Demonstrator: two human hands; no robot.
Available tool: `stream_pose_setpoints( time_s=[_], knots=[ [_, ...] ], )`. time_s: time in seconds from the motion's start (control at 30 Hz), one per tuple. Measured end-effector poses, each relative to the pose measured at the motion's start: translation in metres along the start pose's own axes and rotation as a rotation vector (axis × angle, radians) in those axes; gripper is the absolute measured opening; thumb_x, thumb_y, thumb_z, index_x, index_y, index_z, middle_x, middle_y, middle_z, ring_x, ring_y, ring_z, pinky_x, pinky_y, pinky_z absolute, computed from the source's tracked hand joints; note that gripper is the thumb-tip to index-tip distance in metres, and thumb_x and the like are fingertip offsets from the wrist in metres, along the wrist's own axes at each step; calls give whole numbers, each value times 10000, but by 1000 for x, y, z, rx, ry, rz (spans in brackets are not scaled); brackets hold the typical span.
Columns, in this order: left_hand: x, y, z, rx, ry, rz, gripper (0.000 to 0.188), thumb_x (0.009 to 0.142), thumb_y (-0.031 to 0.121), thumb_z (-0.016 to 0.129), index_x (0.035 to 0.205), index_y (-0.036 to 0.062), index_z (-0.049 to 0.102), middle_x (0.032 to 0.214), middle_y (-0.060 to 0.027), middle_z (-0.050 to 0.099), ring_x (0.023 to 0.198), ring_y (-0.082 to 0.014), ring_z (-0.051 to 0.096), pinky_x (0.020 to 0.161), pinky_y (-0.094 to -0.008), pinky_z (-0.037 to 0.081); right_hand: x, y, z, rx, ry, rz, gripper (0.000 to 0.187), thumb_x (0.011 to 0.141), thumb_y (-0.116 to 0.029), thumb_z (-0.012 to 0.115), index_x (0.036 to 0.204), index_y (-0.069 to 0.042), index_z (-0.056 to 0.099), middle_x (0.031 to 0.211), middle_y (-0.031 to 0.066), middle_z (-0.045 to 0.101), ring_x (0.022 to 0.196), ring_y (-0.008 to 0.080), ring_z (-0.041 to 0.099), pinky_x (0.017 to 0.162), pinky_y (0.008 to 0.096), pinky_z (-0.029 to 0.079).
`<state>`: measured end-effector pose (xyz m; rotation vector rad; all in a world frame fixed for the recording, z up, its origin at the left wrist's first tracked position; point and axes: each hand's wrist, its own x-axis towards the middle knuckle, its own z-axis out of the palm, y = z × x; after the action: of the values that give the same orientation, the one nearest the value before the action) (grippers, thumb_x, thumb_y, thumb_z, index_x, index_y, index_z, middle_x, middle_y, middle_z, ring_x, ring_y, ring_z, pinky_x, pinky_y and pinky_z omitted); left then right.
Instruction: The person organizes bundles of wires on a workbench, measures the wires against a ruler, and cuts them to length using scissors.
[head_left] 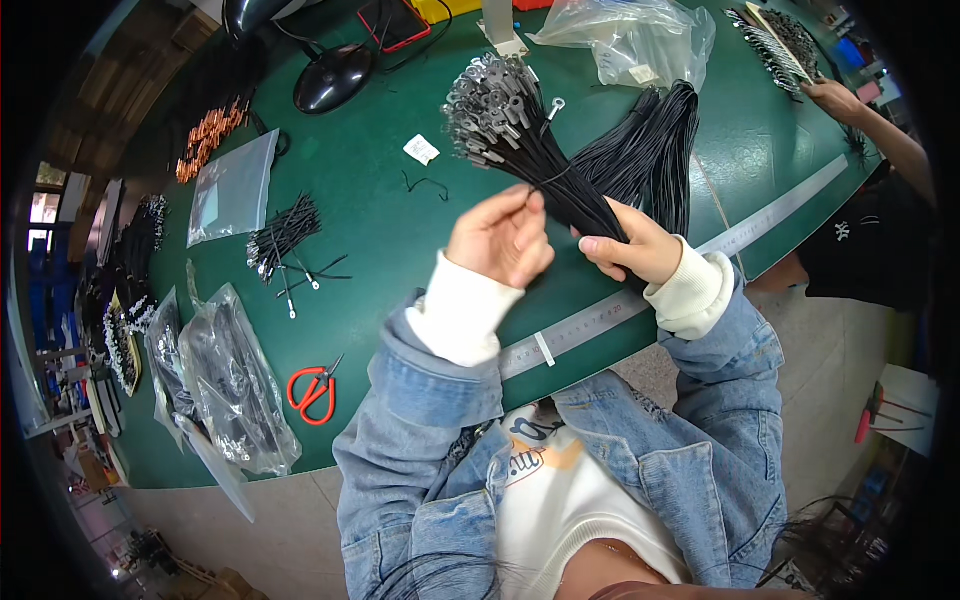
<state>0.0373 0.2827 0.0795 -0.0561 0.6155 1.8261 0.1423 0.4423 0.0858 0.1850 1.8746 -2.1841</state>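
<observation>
A thick bundle of black wires (pixel 570 195) with grey metal ring terminals (pixel 492 105) at its far end hangs tilted over the table. My right hand (pixel 640 248) is wrapped round its lower part. The fingers of my left hand (pixel 505 235) are pinched together at the bundle's left side, on a thin black tie (pixel 549 181) that loops around the wires. One terminal sticks out to the right of the rest. Beneath and behind the bundle, more black wires (pixel 668 150) lie on the green table.
Red-handled scissors (pixel 312 392), clear bags of parts (pixel 235 385) and a smaller bunch of wires (pixel 290 232) lie at left. A long steel ruler (pixel 580 328) runs along the near edge. A lamp base (pixel 333 78) stands at the back. Another person's hand (pixel 838 102) works at far right.
</observation>
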Motion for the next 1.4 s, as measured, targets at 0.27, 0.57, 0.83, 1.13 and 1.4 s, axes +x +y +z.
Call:
stream_pose_setpoints(
  time_s=[0.27, 0.57, 0.83, 1.13, 1.4],
  knots=[
    [-7, -13, 1, 679, 36, 241, 172, 857, 165, 475, 901, 1, 501, 525, -56, 484, 357, -146, 466, 340, -243, 321, -3, 2, -5, 107, -56, 24, 211, 848, -177, 529, 980, -41, 437, 587, -25, 386, 445, 54, 358, 406, 192, 293],
    [-2, -12, 0, 1843, 218, 1179, 91, 804, 100, 533, 791, 14, 507, 605, -75, 503, 399, -194, 482, 377, -274, 363, -1, 3, -4, -9, -43, 72, 234, 847, -170, 530, 1011, -32, 438, 592, -25, 387, 455, 48, 365, 410, 193, 304],
    [-16, -12, 9, -55, -177, 21, 290, 941, 248, 241, 758, 90, 401, 546, 19, 366, 263, -115, 289, 316, -236, 242, 1, -2, 0, -111, 8, 14, 362, 819, -177, 570, 1107, -4, 435, 590, -11, 435, 461, 43, 392, 421, 187, 325],
    [-48, 0, 32, -224, 67, 25, 268, 945, 209, 251, 777, 61, 400, 543, 18, 348, 251, -93, 274, 310, -224, 223, 5, 12, 19, -1055, 402, -392, 276, 753, -107, 581, 949, -30, 402, 638, 174, 552, 619, 365, 558, 532, 416, 450],
    [-88, 39, 75, 1002, 158, 597, 227, 852, 138, 504, 777, -56, 597, 527, -77, 537, 379, -99, 473, 364, -192, 351, 14, 17, -2, -1140, 407, -236, 281, 773, -166, 582, 964, -26, 430, 657, 184, 556, 647, 357, 558, 552, 406, 438]
  ],
)
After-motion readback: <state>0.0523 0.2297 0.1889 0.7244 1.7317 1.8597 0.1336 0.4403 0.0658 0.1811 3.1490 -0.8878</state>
